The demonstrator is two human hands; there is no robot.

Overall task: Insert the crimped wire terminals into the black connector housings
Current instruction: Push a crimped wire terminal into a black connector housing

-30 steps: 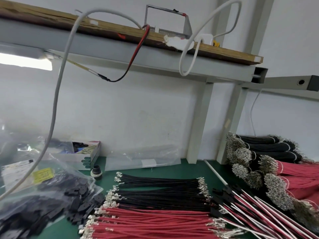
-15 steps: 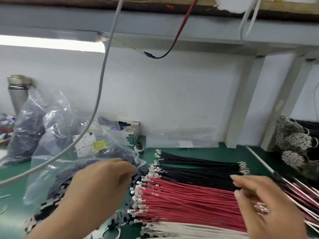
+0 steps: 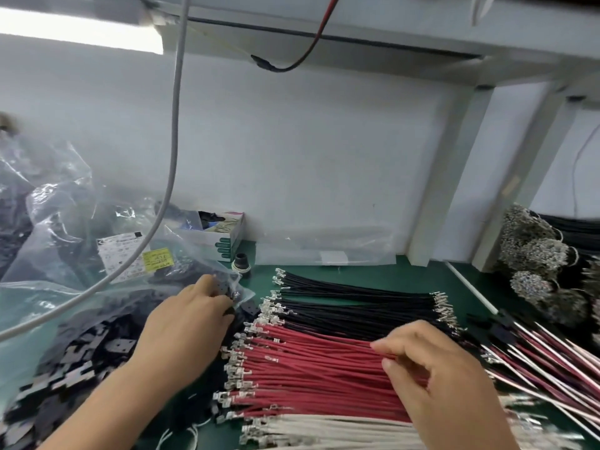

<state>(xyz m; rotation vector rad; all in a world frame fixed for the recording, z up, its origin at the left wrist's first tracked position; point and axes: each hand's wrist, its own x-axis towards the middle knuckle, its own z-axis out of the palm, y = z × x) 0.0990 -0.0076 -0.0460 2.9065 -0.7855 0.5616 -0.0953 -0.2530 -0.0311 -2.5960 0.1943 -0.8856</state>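
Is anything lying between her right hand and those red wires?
Nothing visible. The right hand is directly over the red wires, fingertips at the top of the row. Whether it already pinches one cannot be told.

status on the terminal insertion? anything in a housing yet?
Done: to the right lies a pile of finished-looking leads with black ends, too blurred to confirm.
In hand: left hand reaches into the spilled housings at the bag mouth; whether it grips one is unclear. Right hand fingers the red wires.
Left: rows of black wires, red and white wires lie loose.
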